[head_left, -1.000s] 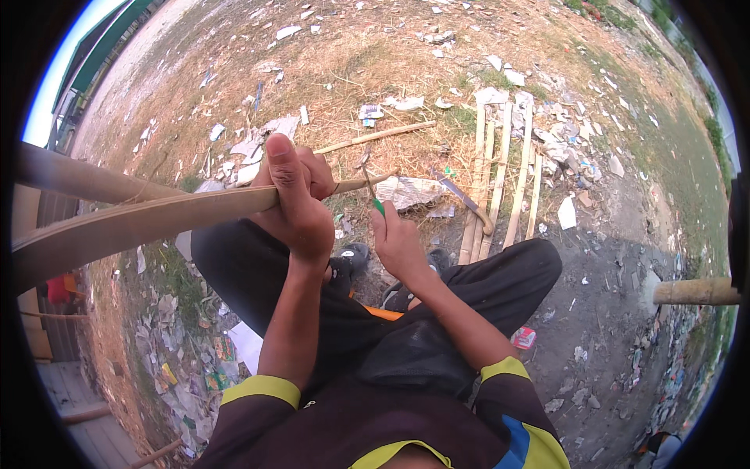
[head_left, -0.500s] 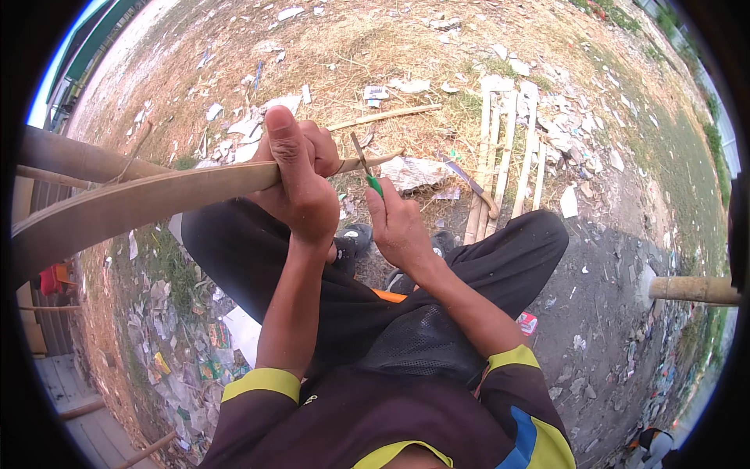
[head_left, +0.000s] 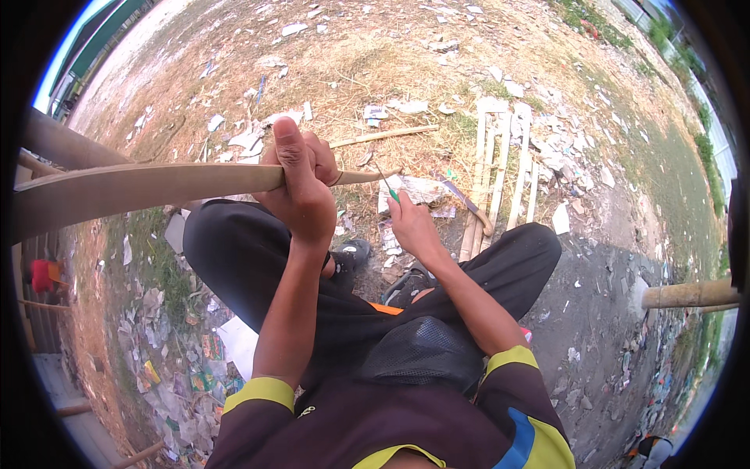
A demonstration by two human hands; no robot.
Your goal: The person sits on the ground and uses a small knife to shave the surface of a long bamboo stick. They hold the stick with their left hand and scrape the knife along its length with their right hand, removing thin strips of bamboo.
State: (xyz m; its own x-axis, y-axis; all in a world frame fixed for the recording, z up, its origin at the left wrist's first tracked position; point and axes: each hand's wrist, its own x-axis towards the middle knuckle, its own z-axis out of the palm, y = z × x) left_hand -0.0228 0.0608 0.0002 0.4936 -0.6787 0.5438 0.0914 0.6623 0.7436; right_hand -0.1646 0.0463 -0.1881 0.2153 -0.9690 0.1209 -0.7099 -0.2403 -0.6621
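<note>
My left hand (head_left: 301, 184) is closed round a long bamboo strip (head_left: 156, 187), thumb up along its side. The strip runs from the left rim, and its narrow end pokes out to the right of the fist. My right hand (head_left: 416, 227) grips the green handle of a small knife (head_left: 393, 193). Its thin blade points up and forward, by the strip's tip. Beyond, a larger knife (head_left: 466, 198) with a curved wooden handle lies beside several pale bamboo strips (head_left: 504, 156) on the ground.
My bent legs (head_left: 242, 250) are spread beneath my arms. Another bamboo piece (head_left: 383, 135) lies ahead on dry grass with scattered litter. Bamboo poles stand at the far left (head_left: 70, 143) and the right (head_left: 687, 295). A red object (head_left: 45, 276) is at the left.
The small knife and my right hand have moved right and slightly down, out toward the strip's tip. The strip now lies more level, its left part higher in view.
</note>
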